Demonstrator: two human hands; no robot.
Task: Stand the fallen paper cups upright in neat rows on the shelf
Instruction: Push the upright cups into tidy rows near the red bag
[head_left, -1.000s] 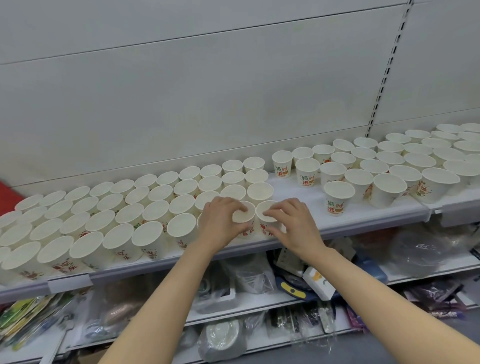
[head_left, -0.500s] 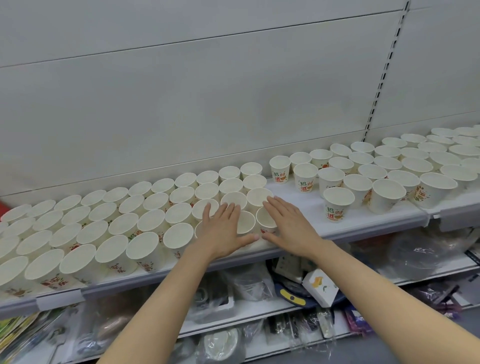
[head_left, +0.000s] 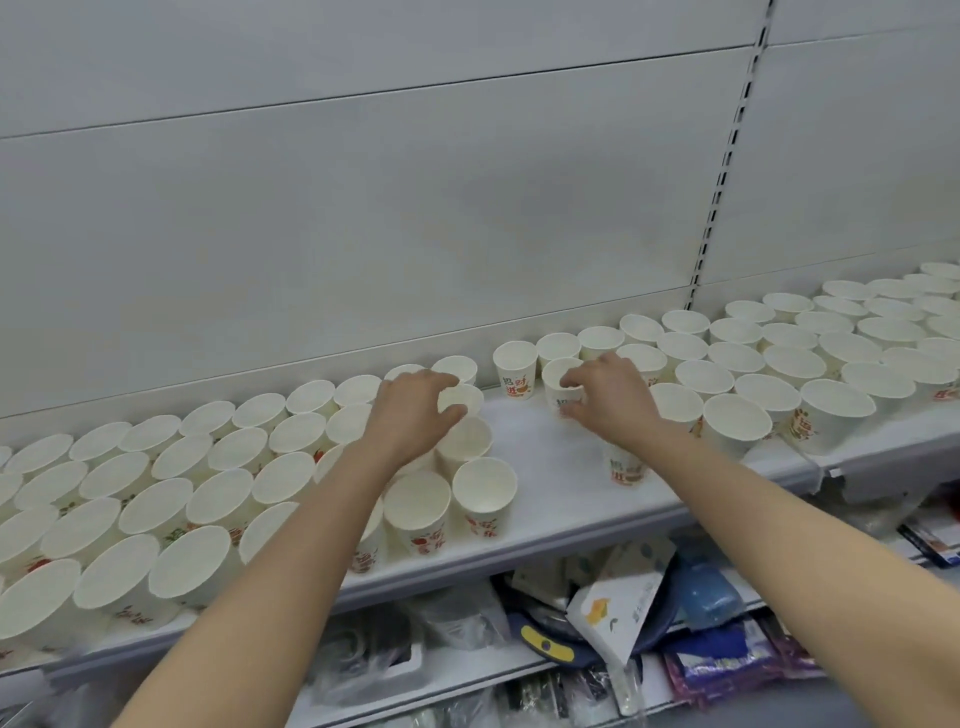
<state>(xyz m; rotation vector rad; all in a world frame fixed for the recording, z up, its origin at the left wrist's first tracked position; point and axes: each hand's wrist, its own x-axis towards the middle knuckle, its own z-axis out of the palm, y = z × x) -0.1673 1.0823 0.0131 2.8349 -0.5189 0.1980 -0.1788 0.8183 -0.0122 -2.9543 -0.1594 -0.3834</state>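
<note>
The right hand pinches a paper cup by its rim, the fingertips curled over the lip and the thumb low on its printed side; the cup stands upright on the white shelf at the left edge of the right-hand block of cups. The left hand curls its fingers and thumb round a second cup, gripping it at the rim, at the right edge of the left-hand block of cups; that cup stands upright too. Between the two hands runs a bare strip of shelf; a lone cup stands at the back of it, at about 11 o'clock from the right hand, red and green print facing out. Another cup stands near the shelf's front edge at 6 o'clock from the right hand, its mouth hidden under the right forearm. At 5 o'clock from the left hand a front cup closes the left block's near row; all cups in view stand with mouths up. Below the shelf lies a lower shelf of packaged goods, too jumbled to tell apart.
</note>
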